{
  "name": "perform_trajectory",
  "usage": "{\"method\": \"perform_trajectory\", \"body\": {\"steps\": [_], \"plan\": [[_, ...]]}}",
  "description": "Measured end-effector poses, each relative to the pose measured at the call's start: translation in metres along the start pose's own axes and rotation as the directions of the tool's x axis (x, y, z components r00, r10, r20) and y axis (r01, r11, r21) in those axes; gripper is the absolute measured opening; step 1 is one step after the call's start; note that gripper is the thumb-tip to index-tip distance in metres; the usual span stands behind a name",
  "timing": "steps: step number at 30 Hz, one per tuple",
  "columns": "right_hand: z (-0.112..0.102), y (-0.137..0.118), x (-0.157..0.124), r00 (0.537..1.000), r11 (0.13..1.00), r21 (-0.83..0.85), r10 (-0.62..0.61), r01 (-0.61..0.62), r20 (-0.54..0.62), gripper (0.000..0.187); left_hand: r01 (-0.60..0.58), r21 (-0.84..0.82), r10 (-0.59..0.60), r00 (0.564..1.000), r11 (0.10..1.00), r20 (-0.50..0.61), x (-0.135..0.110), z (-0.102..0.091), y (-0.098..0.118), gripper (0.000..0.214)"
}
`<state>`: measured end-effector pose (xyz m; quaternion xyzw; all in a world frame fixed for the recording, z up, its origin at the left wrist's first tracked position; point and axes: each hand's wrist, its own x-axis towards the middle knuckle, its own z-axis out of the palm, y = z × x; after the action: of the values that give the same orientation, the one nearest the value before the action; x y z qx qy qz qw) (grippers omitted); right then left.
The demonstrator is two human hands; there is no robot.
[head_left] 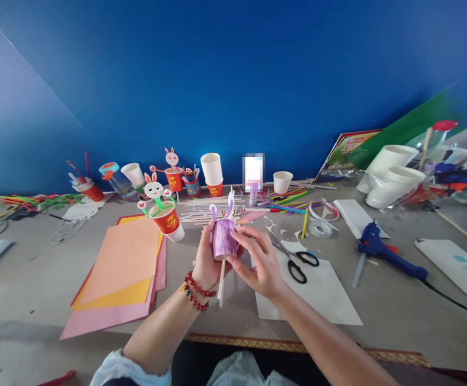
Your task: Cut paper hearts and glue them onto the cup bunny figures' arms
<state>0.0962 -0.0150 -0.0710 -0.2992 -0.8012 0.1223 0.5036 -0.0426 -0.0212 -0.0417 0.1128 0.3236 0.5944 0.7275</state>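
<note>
My left hand [205, 260], with a red bead bracelet on the wrist, is wrapped round a small purple-coloured paper cup [223, 238]. Thin purple strips and a white rabbit ear stick up from the cup's top, and a white stick [221, 281] hangs down from its bottom. My right hand [257, 257] rests its fingertips on the cup's right side, fingers curved against it. Both hands hold the cup above the grey table [36, 284], near its middle.
Orange, yellow and pink paper sheets [120, 268] lie left of my hands, a rabbit cup toy [163, 212] behind them. Black scissors [295, 260] on white paper, tape rolls [320, 229] and a blue glue gun [386, 252] lie right. Cups, sticks and straws line the blue wall.
</note>
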Motion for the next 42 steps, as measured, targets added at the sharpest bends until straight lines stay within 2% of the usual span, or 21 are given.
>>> {"method": "perform_trajectory", "body": {"steps": [4, 7, 9, 10, 11, 13, 16, 19, 22, 27, 33, 35, 38, 42], "plan": [[-0.001, -0.002, 0.001, 0.999, 1.000, 0.014, -0.013, 0.013, 0.032, 0.045, 0.008, 0.019, -0.008, 1.000, 1.000, -0.016, -0.001, 0.002, -0.001, 0.041], [-0.001, -0.004, 0.000, 0.998, 0.999, 0.043, 0.019, -0.016, -0.063, 0.037, -0.117, 0.039, 0.120, 0.991, 0.992, -0.066, -0.003, 0.005, 0.001, 0.044], [0.000, -0.006, -0.002, 0.995, 0.997, 0.066, 0.047, -0.041, -0.084, 0.018, -0.206, 0.042, 0.209, 0.975, 0.978, -0.071, -0.004, 0.006, 0.002, 0.045], [0.000, -0.007, -0.003, 0.996, 0.995, 0.083, 0.060, -0.055, -0.062, 0.009, -0.237, 0.040, 0.239, 0.969, 0.971, -0.065, -0.004, 0.006, 0.003, 0.046], [0.002, -0.008, -0.005, 0.997, 0.992, 0.103, 0.077, -0.074, -0.022, 0.008, -0.261, 0.041, 0.263, 0.963, 0.965, -0.062, -0.005, 0.006, 0.002, 0.047], [0.006, -0.011, -0.008, 0.989, 0.981, 0.146, 0.119, -0.131, 0.084, 0.015, -0.295, 0.065, 0.299, 0.952, 0.953, -0.066, -0.007, 0.005, 0.000, 0.049], [0.013, -0.015, -0.014, 0.961, 0.945, 0.227, 0.191, -0.235, 0.201, 0.014, -0.367, 0.151, 0.380, 0.923, 0.918, -0.063, -0.009, 0.002, -0.005, 0.052], [0.019, -0.017, -0.018, 0.941, 0.901, 0.306, 0.240, -0.307, 0.238, 0.006, -0.496, 0.197, 0.510, 0.860, 0.846, -0.022, -0.009, 0.000, -0.009, 0.047], [0.020, -0.017, -0.019, 0.941, 0.892, 0.322, 0.251, -0.316, 0.228, 0.003, -0.598, 0.212, 0.611, 0.792, 0.773, 0.004, -0.009, -0.002, -0.012, 0.040], [0.019, -0.015, -0.017, 0.967, 0.935, 0.271, 0.182, -0.227, 0.179, 0.007, -0.704, 0.216, 0.707, 0.703, 0.676, 0.077, -0.007, -0.006, -0.015, 0.047], [0.017, -0.011, -0.015, 0.987, 0.956, 0.266, 0.087, -0.121, 0.134, 0.007, -0.835, 0.273, 0.827, 0.532, 0.478, 0.179, -0.007, -0.019, -0.020, 0.063], [0.016, -0.010, -0.015, 0.990, 0.958, 0.263, 0.083, -0.111, 0.116, 0.009, -0.853, 0.303, 0.846, 0.494, 0.426, 0.202, -0.007, -0.021, -0.020, 0.066], [0.018, -0.008, -0.015, 0.991, 0.959, 0.264, 0.084, -0.108, 0.099, 0.008, -0.846, 0.320, 0.839, 0.502, 0.426, 0.211, -0.006, -0.023, -0.021, 0.067], [0.022, -0.006, -0.016, 0.989, 0.950, 0.285, 0.097, -0.124, 0.109, 0.009, -0.815, 0.330, 0.820, 0.547, 0.476, 0.168, -0.004, -0.024, -0.023, 0.063]]}}
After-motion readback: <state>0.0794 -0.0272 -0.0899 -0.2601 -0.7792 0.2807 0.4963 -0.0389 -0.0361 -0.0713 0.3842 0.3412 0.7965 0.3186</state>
